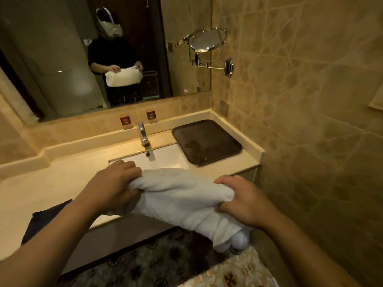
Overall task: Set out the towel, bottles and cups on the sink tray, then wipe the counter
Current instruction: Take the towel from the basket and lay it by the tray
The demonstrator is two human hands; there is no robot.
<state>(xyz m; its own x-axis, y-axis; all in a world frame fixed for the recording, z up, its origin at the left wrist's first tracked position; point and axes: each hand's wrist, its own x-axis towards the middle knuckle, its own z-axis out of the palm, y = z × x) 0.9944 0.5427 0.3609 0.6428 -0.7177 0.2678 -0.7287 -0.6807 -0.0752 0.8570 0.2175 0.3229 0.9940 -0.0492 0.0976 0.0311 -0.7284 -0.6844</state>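
A white towel (182,195) is stretched between both my hands, in the air over the front edge of the counter. My left hand (113,183) grips its left end and my right hand (241,200) grips its right end. The towel's lower part hangs down in front of the counter toward the floor. A dark brown tray (232,142) lies bare on the counter to the right of the sink (165,157). No bottles or cups show in this view.
A chrome faucet (143,133) stands behind the sink. Two small red cards (125,122) lean on the backsplash. A dark cloth (46,221) lies at the counter's front left. A round swing-arm mirror (208,40) juts from the tiled right wall.
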